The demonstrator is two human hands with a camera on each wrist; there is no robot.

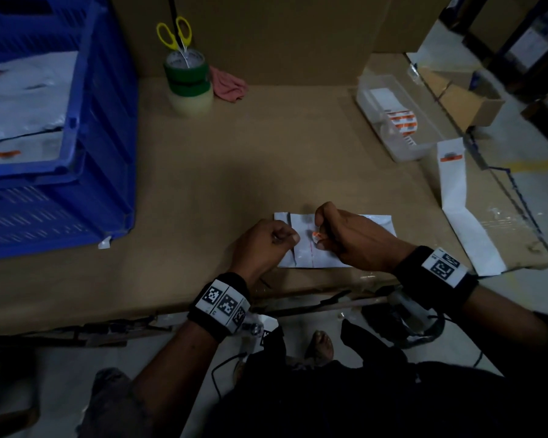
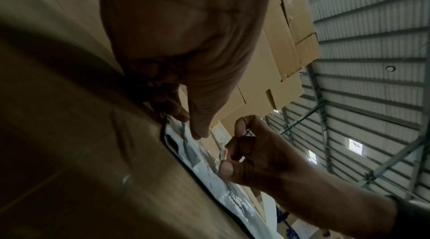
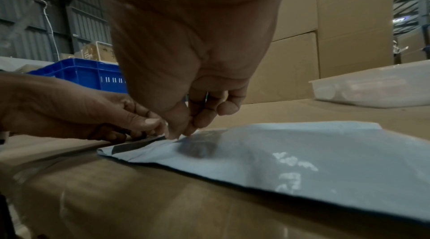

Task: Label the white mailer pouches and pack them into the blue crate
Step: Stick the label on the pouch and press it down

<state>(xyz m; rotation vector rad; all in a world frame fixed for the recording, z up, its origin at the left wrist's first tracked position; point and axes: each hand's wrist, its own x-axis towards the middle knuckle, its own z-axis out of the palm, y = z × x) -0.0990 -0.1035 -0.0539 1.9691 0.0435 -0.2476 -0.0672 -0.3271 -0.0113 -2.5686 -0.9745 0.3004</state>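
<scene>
We see a white mailer pouch lying flat near the front edge of the cardboard-covered tabletop, with both hands working at its left end. The right hand has its grip closed in a pinch on a small orange-and-white label, held just above the pouch; thumb and forefinger meet on the label while the other fingers curl loosely. The left hand is curled with its fingertips down on the pouch's flap end, beside the dark strip there. From the right wrist view they look pinched on the pouch edge, though we cannot tell how firmly.

The blue crate stands at the left of the tabletop, well apart from the hands, with white pouches already inside. Behind the work area we see stacked tape rolls with yellow-handled scissors stuck in the top, and a pink cloth just beside them. At the right sits a clear plastic tray holding a roll of orange labels, and near it a long white strip of backing paper.
</scene>
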